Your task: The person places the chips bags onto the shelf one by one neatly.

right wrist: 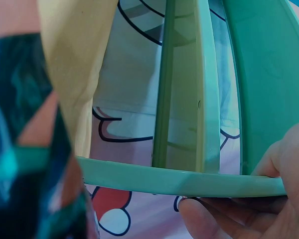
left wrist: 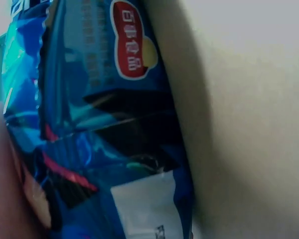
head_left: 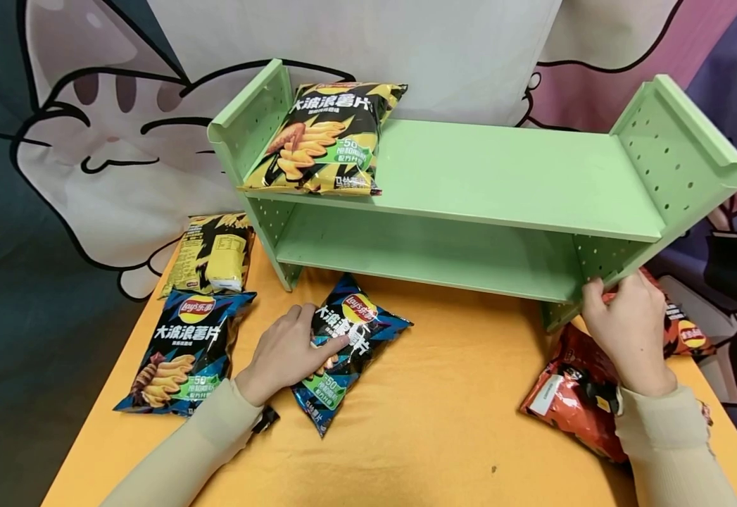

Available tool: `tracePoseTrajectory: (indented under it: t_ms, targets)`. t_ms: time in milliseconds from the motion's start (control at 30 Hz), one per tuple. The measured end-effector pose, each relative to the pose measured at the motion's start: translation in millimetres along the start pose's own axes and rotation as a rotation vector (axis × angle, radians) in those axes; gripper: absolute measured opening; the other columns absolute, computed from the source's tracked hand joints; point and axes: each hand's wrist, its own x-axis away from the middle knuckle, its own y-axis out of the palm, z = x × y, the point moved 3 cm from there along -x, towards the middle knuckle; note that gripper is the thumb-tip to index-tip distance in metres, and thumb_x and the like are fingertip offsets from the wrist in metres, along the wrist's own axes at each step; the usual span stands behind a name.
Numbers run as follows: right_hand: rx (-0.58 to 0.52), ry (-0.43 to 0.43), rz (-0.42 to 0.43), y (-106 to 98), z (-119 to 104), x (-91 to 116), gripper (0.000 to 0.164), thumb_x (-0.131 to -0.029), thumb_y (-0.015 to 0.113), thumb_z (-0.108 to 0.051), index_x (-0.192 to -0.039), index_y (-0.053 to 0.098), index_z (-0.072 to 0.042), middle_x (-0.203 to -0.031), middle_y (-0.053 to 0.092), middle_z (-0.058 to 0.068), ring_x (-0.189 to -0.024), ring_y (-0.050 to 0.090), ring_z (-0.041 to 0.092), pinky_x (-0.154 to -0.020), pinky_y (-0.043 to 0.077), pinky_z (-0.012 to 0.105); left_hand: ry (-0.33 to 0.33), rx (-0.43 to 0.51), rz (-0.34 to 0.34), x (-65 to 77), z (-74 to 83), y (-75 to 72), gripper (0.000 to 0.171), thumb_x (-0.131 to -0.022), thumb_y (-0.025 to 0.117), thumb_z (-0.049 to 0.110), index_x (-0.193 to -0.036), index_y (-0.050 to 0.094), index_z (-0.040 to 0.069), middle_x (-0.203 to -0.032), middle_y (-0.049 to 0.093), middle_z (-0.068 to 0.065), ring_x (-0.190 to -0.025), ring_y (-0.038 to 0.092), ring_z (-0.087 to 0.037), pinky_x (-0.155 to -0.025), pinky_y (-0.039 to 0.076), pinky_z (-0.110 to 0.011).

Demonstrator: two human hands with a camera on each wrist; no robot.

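My left hand (head_left: pixel 286 348) grips a blue-and-black bag of potato chips (head_left: pixel 357 318), its thumb across the printed front. In the left wrist view the back of this chip bag (left wrist: pixel 79 69), with a white label, fills much of the picture. At the right, my right hand (head_left: pixel 628 334) holds the lower front edge of the green two-tier shelf's (head_left: pixel 520 176) side panel. The right wrist view shows the thumb and fingers of that hand (right wrist: pixel 249 214) on either side of the panel edge (right wrist: pixel 179 180). A yellow-and-black chip bag (head_left: pixel 330 141) leans at the left of the upper tier.
Left on the orange-covered table (head_left: pixel 444 422) lie another blue chip bag (head_left: pixel 184 352) and a yellow one (head_left: pixel 210 253). A dark packet corner (head_left: pixel 267 420) shows beside my left sleeve. Red chip bags (head_left: pixel 574 394) lie under and beside my right arm. A printed cloth hangs behind.
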Motion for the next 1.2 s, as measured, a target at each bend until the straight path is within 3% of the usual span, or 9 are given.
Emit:
tracePoseTrajectory:
  t_ms: [133,367,533,667,900,1200]
  targets:
    - [-0.003,0.000,0.002,-0.1,-0.6,0.2,0.027,-0.093,0.053,-0.011,-0.106,0.065,0.009,-0.092,0.066,0.032,-0.076,0.057,0.050,-0.061,0.034,0.050,0.025,-0.011,-0.029,4.0,-2.1,-3.2,0.106,-0.083,0.051,0.090,-0.153,0.047,0.010,-0.123,0.064,-0.014,-0.089,0.065,-0.026,-0.061,0.052,-0.040]
    - [-0.005,0.003,-0.001,-0.7,-0.9,-0.4,0.028,-0.093,0.052,-0.011,-0.107,0.064,0.010,-0.094,0.066,0.033,-0.080,0.058,0.053,-0.062,0.035,0.053,0.120,0.013,-0.082,9.7,-7.1,-9.3,0.115,-0.075,0.059,0.091,-0.163,0.030,0.023,-0.120,0.059,-0.003,-0.085,0.062,-0.016,-0.068,0.052,-0.039]
    - [-0.002,0.004,-0.004,-0.6,-0.3,-0.8,0.027,-0.093,0.052,-0.011,-0.106,0.064,0.009,-0.093,0.065,0.032,-0.078,0.057,0.051,-0.060,0.033,0.050,0.195,0.019,-0.087,13.4,-7.8,-11.2,0.120,-0.073,0.065,0.089,-0.166,0.023,0.026,-0.142,0.055,-0.008,-0.100,0.066,-0.022,-0.074,0.057,-0.043]
    - [0.005,-0.002,-0.002,-0.4,0.0,-0.6,0.027,-0.093,0.053,-0.011,-0.106,0.065,0.009,-0.090,0.065,0.031,-0.074,0.056,0.048,-0.058,0.033,0.045,0.225,0.028,-0.079,13.8,-9.0,-9.8,0.120,-0.074,0.068,0.086,-0.167,0.022,0.027,-0.135,0.059,-0.006,-0.095,0.064,-0.018,-0.073,0.055,-0.039]
    - [0.013,-0.001,-0.003,-0.4,0.2,0.9,0.026,-0.093,0.053,-0.012,-0.104,0.065,0.009,-0.088,0.064,0.031,-0.069,0.054,0.045,-0.056,0.031,0.041,0.227,0.069,-0.057,13.8,-10.8,-7.1,0.115,-0.072,0.072,0.084,-0.163,0.031,0.027,-0.106,0.060,0.009,-0.083,0.058,-0.005,-0.070,0.050,-0.031]
    - [0.015,-0.012,0.005,-0.7,-1.0,0.4,0.025,-0.093,0.054,-0.011,-0.102,0.065,0.008,-0.086,0.064,0.029,-0.067,0.053,0.043,-0.055,0.031,0.039,0.274,0.076,0.019,15.2,-8.9,-9.9,0.105,-0.072,0.075,0.081,-0.156,0.045,0.024,-0.102,0.064,0.013,-0.076,0.058,0.000,-0.067,0.050,-0.028]
